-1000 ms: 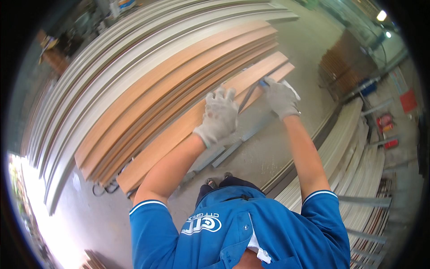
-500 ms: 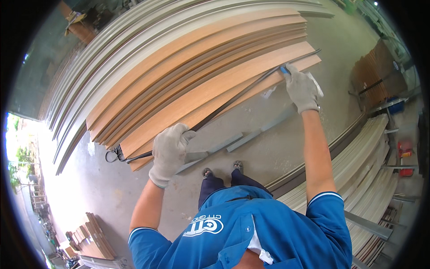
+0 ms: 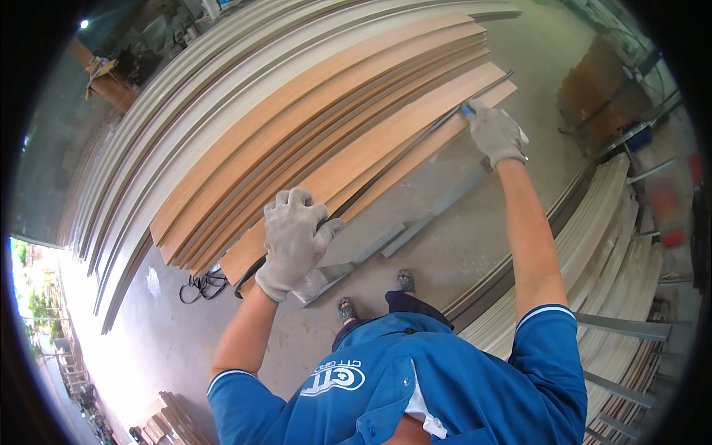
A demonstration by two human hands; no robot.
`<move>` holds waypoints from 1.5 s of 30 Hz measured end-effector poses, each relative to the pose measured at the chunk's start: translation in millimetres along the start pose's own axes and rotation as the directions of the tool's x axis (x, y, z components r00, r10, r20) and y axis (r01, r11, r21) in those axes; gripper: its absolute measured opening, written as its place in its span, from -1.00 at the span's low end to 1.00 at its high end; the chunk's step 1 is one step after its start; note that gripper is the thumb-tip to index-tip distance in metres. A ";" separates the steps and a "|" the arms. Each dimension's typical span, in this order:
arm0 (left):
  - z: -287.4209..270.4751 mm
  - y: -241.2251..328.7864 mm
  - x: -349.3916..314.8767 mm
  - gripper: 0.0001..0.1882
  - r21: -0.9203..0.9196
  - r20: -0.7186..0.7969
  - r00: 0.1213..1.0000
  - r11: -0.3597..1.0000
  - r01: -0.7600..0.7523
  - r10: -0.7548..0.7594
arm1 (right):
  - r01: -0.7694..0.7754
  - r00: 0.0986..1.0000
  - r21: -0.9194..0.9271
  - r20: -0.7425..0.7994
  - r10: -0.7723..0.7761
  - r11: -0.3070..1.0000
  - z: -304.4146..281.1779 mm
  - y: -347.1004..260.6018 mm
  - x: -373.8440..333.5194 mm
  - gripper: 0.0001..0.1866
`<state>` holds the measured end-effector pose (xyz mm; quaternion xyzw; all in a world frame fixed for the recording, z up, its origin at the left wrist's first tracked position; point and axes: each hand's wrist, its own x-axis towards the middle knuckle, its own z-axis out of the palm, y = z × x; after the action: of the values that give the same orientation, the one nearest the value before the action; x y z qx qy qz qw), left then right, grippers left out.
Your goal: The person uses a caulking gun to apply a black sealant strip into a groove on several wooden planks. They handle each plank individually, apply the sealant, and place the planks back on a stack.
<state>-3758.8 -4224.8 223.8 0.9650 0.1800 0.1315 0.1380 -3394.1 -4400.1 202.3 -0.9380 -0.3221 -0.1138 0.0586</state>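
Head view: black strip [image 3: 368, 187] runs lengthwise along front planks [image 3: 356, 165]. Likely light, bendy, easy to kink; best held by its edges at two spread points. Looks long, narrow, dark. Left hand [image 3: 297, 236] curls over strip toward planks' left end; can't tell if it's gripping. Right hand [image 3: 497, 133] closed on small blue item [image 3: 466, 109] near planks' right end. Black loops [image 3: 202, 288] on floor by planks' left end.

Dark strip [image 3: 371, 184] along wood-coloured plank [image 3: 393, 139]
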 end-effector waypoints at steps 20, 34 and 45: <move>17.4 -30.8 10.9 -0.69 -0.221 -0.035 0.973 0.948 -0.231 0.229 | -0.064 0.997 0.094 0.036 0.061 0.993 -22.9 -96.2 -70.9 -0.69; 18.0 -31.2 8.9 -0.71 -0.183 -0.061 0.969 0.952 -0.246 0.239 | 0.082 0.989 0.063 0.121 -0.089 0.995 -52.1 -195.2 -162.5 -0.60; -45.8 -56.3 -100.1 -0.64 -0.439 0.053 0.997 0.895 0.073 -0.056 | 0.285 0.958 0.224 -0.054 -0.280 0.932 -34.2 -166.4 -154.5 -0.64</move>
<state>-3880.4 -4202.7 228.2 0.9046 0.1747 0.1455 0.3605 -3621.3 -4367.0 202.7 -0.8675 -0.4641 -0.0929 0.1528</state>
